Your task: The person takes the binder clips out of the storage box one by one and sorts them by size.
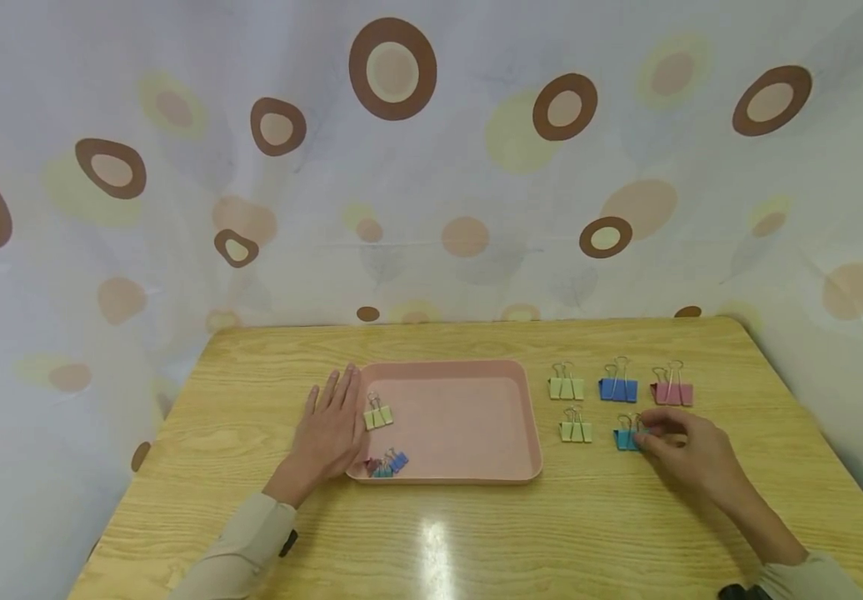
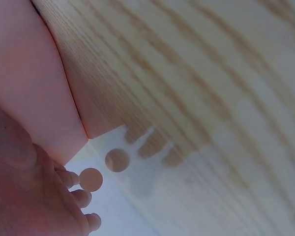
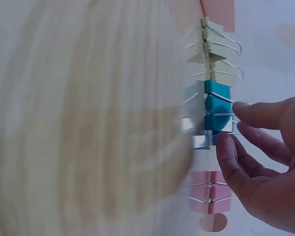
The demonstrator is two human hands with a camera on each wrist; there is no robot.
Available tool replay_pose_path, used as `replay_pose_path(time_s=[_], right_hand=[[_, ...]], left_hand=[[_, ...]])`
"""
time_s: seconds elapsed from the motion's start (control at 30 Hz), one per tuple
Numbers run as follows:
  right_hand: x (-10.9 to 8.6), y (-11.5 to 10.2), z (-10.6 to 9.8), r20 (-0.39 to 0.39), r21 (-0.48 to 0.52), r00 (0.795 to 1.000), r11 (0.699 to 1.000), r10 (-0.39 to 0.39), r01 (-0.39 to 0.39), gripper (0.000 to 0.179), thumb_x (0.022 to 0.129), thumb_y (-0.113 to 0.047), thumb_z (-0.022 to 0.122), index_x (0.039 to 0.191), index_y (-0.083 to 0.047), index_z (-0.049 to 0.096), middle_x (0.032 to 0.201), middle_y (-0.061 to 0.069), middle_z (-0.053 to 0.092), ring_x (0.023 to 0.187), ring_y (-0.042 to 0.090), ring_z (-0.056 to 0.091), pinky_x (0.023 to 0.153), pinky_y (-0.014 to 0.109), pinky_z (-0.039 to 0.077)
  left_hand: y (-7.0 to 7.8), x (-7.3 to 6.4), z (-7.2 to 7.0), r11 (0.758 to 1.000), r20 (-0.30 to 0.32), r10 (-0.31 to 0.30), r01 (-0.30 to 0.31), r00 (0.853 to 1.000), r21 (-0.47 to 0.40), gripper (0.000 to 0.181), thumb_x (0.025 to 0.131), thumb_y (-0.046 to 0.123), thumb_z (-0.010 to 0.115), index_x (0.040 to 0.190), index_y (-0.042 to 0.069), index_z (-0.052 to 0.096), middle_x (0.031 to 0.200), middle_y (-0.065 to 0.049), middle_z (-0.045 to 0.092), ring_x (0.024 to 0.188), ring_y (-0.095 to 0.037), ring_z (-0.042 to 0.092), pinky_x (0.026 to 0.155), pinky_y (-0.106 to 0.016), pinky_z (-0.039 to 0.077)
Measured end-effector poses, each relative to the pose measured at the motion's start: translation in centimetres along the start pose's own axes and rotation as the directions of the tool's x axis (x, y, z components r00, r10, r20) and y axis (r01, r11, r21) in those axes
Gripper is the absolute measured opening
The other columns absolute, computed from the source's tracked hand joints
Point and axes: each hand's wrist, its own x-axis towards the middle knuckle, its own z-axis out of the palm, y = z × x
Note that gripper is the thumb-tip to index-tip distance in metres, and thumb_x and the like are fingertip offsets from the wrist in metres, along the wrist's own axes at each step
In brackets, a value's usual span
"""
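My left hand lies flat along the left wall of a pink tray, fingers straight. Its fingers also show at the lower left of the left wrist view. Inside the tray's left side are a light green binder clip, a small blue clip, a small teal one and a dark red one partly hidden. With thumb and fingers curled, my right hand pinches the right end of a larger teal binder clip, which stands on the table with its wire handles up.
Behind stand a light green clip, a blue clip and a pink clip in a row. Another light green clip is left of the teal one. A patterned curtain hangs along the wooden table's back edge.
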Motion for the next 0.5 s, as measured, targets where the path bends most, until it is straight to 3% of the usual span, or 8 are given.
replay_pose_path(time_s=[0.23, 0.5], right_hand=[[0.1, -1.6, -0.8, -0.145, 0.024, 0.985, 0.995, -0.097, 0.101, 0.032, 0.089, -0.002, 0.079, 0.118, 0.004, 0.067, 0.110, 0.023, 0.069, 0.088, -0.005, 0.061, 0.069, 0.008, 0.052], [0.1, -4.6, 0.2, -0.110, 0.112, 0.979, 0.977, -0.172, 0.184, 0.026, 0.089, 0.003, 0.077, 0.114, 0.001, 0.070, 0.107, 0.016, 0.069, 0.092, -0.003, 0.063, 0.073, 0.012, 0.055]], left_hand=[[0.1, -0.1, 0.0, 1.000, -0.017, 0.004, -0.004, 1.000, -0.003, 0.061, 0.109, 0.023, 0.031, 0.162, -0.004, 0.016, 0.169, -0.018, 0.017, 0.154, -0.040, 0.018, 0.122, -0.060, 0.016], [0.2, -0.1, -0.1, 1.000, -0.026, 0.011, -0.011, 1.000, -0.012, 0.060, 0.109, 0.023, 0.030, 0.162, -0.004, 0.018, 0.169, -0.019, 0.018, 0.154, -0.040, 0.019, 0.122, -0.060, 0.016]])
